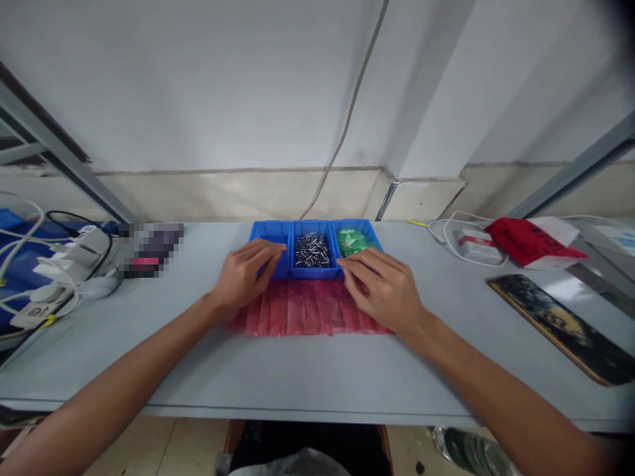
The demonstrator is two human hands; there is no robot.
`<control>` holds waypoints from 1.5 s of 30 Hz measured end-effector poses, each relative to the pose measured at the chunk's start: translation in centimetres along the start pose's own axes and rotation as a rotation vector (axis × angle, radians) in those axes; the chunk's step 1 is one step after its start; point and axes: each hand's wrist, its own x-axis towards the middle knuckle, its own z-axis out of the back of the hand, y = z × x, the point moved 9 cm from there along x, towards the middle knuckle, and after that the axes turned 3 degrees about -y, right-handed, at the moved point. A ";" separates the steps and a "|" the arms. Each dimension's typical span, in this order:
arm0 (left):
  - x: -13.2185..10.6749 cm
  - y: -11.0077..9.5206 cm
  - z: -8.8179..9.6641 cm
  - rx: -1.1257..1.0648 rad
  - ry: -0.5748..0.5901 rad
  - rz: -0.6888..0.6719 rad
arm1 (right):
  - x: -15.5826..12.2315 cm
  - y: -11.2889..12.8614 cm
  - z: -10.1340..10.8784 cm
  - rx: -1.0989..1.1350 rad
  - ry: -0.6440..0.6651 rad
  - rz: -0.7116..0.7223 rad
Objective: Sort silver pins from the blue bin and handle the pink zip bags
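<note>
Three blue bins stand side by side at the middle of the desk. Small shiny metal pieces, like screws or rivets, point(312, 250) fill the middle bin point(313, 272). The right bin point(373, 236) holds green plastic pieces or packets point(351, 240). At the left bin point(270, 229), my left hand point(248, 272) hovers over the front corner, thumb and fingers pinched together. My right hand point(384, 284) is closed in a pinch at the front of the right bin. Anything between the fingertips is too small to make out. Red translucent plastic bags point(302, 309) lie overlapped in a row below both hands.
To the right lie a dark phone-like slab point(560, 327), a red packet point(533, 241), a small white box point(479, 244) and a white cable. A power strip point(44, 301) with plugs and cords sits at the left. A wall closes off the back.
</note>
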 end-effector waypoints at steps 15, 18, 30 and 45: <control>-0.8 -2.8 -1.9 0.124 0.123 -0.208 | -2.5 1.5 -5.0 -0.172 0.973 -0.143; -0.8 -3.0 -1.9 0.142 0.112 -0.226 | -3.0 1.8 -5.4 -0.277 0.969 -0.079; -0.7 -3.2 -1.9 0.169 0.109 -0.230 | -1.8 3.8 -7.0 -0.209 0.816 0.103; -0.4 -3.3 -1.2 0.198 0.089 -0.238 | 1.0 1.3 -2.2 0.666 0.126 -0.300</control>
